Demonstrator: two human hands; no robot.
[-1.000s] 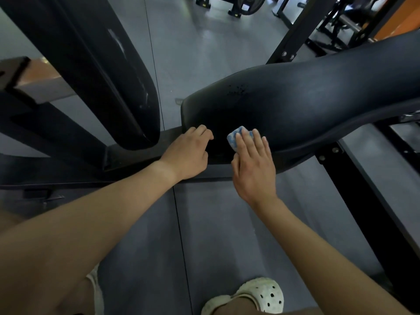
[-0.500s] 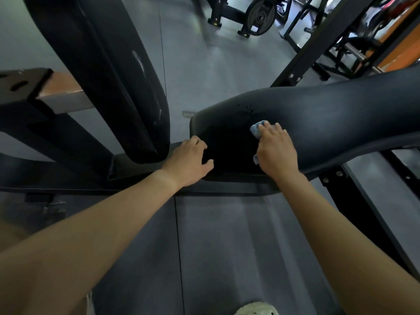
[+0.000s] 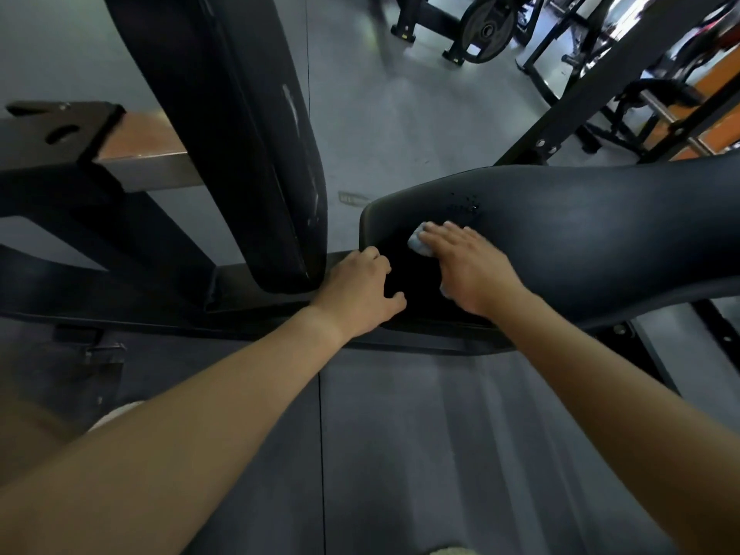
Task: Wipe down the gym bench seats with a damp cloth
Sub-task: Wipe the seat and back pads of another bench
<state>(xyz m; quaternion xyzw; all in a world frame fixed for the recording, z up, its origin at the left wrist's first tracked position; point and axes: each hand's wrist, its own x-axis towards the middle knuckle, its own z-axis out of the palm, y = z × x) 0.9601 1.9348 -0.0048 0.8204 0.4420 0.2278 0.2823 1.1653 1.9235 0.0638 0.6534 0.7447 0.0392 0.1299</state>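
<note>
A black padded bench seat [image 3: 580, 234] runs from the centre to the right edge. My right hand [image 3: 468, 266] lies flat on its near end, fingers straight, pressing a small light-blue cloth [image 3: 418, 239] against the pad; only the cloth's left corner and a bit by the wrist show. My left hand [image 3: 356, 290] holds the seat's rounded end, fingers curled over the edge and thumb spread below. A patch of small dark specks [image 3: 464, 202] sits just beyond the cloth.
A tall black back pad [image 3: 240, 134] stands upright left of the seat, on a black steel frame [image 3: 80, 218]. A slanted black post [image 3: 592, 86] rises behind the seat. Weight plates on a rack [image 3: 486, 28] and other machines are at the back right. Grey floor lies below.
My right hand slid the cloth up from the seat's lower side onto the pad, then left toward the seat's end. My left hand stayed at the seat's end, thumb spreading.
</note>
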